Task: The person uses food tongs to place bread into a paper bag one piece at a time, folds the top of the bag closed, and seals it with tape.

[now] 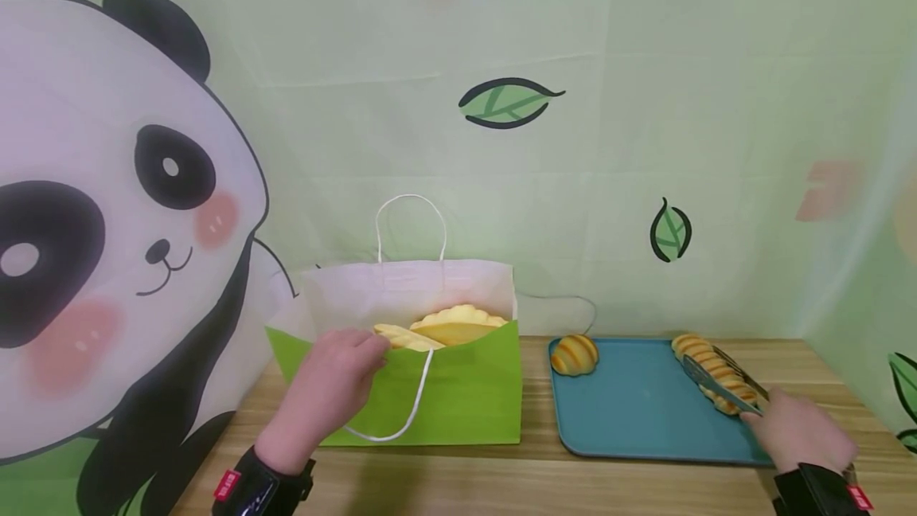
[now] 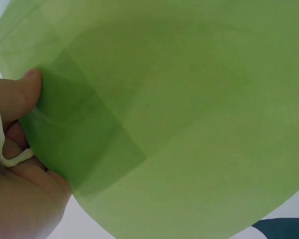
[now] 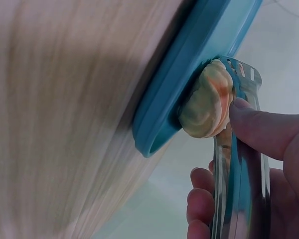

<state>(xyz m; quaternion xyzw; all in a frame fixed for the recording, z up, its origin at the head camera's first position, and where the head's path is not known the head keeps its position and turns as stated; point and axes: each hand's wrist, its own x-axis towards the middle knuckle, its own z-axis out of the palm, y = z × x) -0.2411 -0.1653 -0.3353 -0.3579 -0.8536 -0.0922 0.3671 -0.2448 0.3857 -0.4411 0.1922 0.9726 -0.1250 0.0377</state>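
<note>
My left hand (image 1: 333, 381) pinches the top edge of a green paper bag (image 1: 466, 396) at its front left; in the left wrist view the thumb (image 2: 21, 97) lies over the green paper, with the white cord handle by the fingers. Two yellow bread pieces, a scalloped one (image 1: 462, 326) and a flatter one (image 1: 407, 338), show at the bag's mouth. In my right hand (image 1: 805, 430) is a pair of metal tongs (image 1: 716, 388), its arms on either side of a long striped bread roll (image 1: 725, 377) at the tray's right side. The right wrist view shows the bread (image 3: 204, 102) between the tongs' ends.
A blue tray (image 1: 623, 412) lies on the wooden table (image 1: 537, 476), right of the bag. On its back left corner sits a small round striped bread (image 1: 575, 355). Behind stands a pale green printed backdrop (image 1: 358, 134) with a panda, and a thin cord hangs along it.
</note>
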